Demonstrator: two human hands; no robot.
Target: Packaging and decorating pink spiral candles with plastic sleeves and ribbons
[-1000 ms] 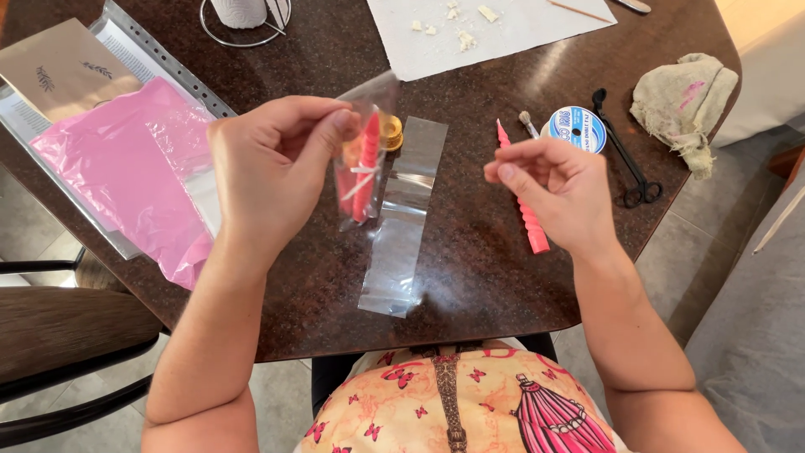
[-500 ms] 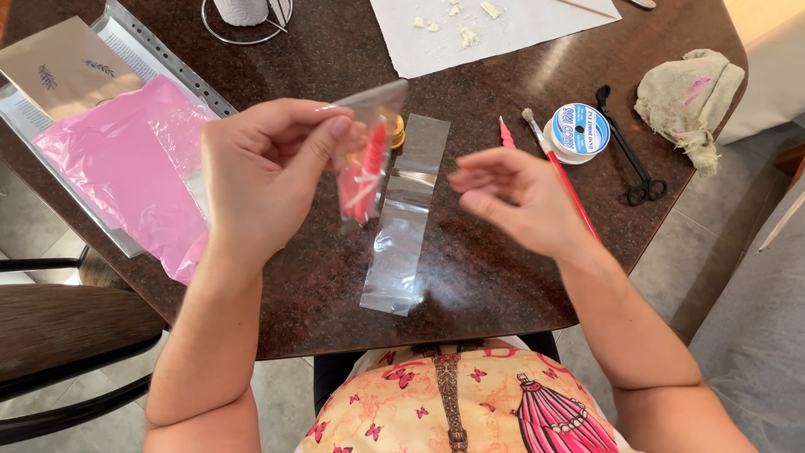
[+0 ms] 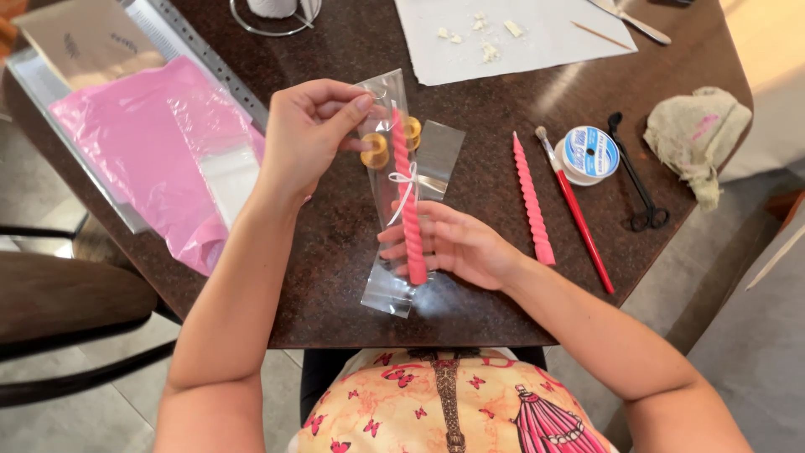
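Observation:
My left hand point(image 3: 306, 134) pinches the top of a clear plastic sleeve point(image 3: 390, 289) over the dark table point(image 3: 335, 277). Inside the sleeve is a pink spiral candle point(image 3: 408, 214) with a white bow tied round it and two small gold holders point(image 3: 375, 151) near its top. My right hand point(image 3: 457, 245) supports the sleeve and candle from beneath, fingers around their lower half. A second pink spiral candle point(image 3: 531, 197) lies loose on the table just right of my right hand.
A red-handled brush point(image 3: 579, 214), a spool of thread point(image 3: 589, 153), black scissors point(image 3: 639, 180) and a crumpled cloth point(image 3: 696, 138) lie at the right. Pink plastic bags point(image 3: 142, 151) rest on a metal tray point(image 3: 38, 92) at the left. White paper point(image 3: 511, 33) with wax crumbs lies at the back.
My right hand set the loose pink candle down on the table, then moved left to hold the bottom of the sleeve. The sleeve now hangs straighter between both hands.

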